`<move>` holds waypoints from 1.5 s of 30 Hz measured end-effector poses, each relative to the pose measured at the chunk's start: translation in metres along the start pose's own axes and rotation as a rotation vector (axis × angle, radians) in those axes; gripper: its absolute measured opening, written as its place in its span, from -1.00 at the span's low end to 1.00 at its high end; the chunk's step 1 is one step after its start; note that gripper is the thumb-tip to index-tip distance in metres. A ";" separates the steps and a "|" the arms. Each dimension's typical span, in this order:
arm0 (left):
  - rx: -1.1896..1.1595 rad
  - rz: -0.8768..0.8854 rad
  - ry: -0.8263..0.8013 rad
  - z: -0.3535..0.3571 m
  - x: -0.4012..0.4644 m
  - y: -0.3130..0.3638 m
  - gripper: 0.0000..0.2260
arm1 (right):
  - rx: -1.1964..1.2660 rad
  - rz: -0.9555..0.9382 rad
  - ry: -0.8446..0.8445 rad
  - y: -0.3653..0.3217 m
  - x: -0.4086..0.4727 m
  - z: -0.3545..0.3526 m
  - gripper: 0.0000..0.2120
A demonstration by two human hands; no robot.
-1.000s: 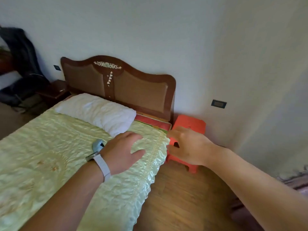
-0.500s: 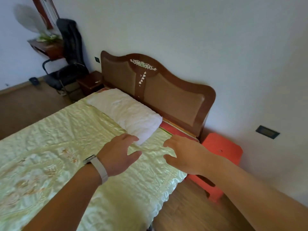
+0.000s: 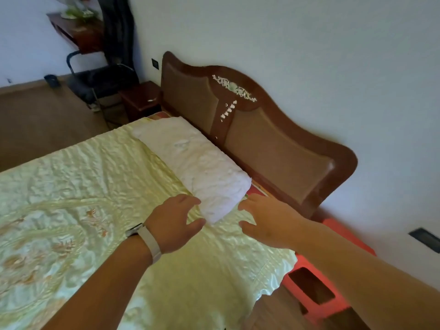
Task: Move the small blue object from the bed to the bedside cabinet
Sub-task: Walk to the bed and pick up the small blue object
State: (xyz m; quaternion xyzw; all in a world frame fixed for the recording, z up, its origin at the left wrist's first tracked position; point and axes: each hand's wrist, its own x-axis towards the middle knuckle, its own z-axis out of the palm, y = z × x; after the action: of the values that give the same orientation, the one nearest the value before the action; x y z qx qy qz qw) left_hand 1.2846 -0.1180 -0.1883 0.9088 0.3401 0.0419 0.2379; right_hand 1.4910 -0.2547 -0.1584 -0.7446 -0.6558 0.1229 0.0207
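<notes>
The pale green bedspread (image 3: 83,186) covers the bed, with a white pillow (image 3: 197,163) lying along the brown headboard (image 3: 262,139). My left hand (image 3: 175,223), a white band on its wrist, hovers over the bedspread just short of the pillow's near end, fingers spread and empty. My right hand (image 3: 266,222) hovers to the right of that same pillow end, also spread and empty. No small blue object shows in this frame. The dark wooden bedside cabinet (image 3: 140,98) stands on the far side of the bed, left of the headboard.
A red plastic stool (image 3: 309,289) stands on the wooden floor by the bed's near right corner. A black chair (image 3: 100,84) and a wall shelf with a plant (image 3: 76,27) are beyond the cabinet. A dark socket plate (image 3: 425,239) sits low on the right wall.
The view has swung left and the far cabinet has come into sight. Both hands now reach toward the pillow's end. The blue object seen beside my left wrist a second ago is out of sight.
</notes>
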 end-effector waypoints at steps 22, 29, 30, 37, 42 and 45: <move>0.027 -0.561 -0.006 0.035 0.053 -0.084 -0.51 | 0.017 -0.507 -0.241 0.010 0.223 0.053 -0.59; 0.007 -0.704 -0.118 0.095 0.096 -0.099 -0.56 | -0.006 -0.578 -0.398 0.042 0.276 0.106 -0.58; -0.015 -0.720 -0.128 0.102 0.100 -0.105 -0.56 | -0.012 -0.576 -0.406 0.043 0.283 0.116 -0.58; -0.272 -0.925 -0.162 0.174 0.114 -0.169 -0.56 | -0.082 -0.526 -0.533 0.049 0.310 0.227 -0.67; -0.415 -0.982 -0.169 0.237 0.128 -0.209 -0.57 | 0.001 -0.422 -0.547 0.048 0.339 0.290 -0.64; -0.460 -1.007 -0.155 0.272 0.137 -0.231 -0.58 | 0.040 -0.393 -0.533 0.047 0.360 0.320 -0.68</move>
State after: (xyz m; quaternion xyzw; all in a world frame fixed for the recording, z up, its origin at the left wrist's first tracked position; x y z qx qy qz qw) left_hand 1.3161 0.0109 -0.5470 0.5592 0.6959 -0.0709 0.4450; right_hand 1.5084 0.0502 -0.5334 -0.5451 -0.7666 0.3200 -0.1135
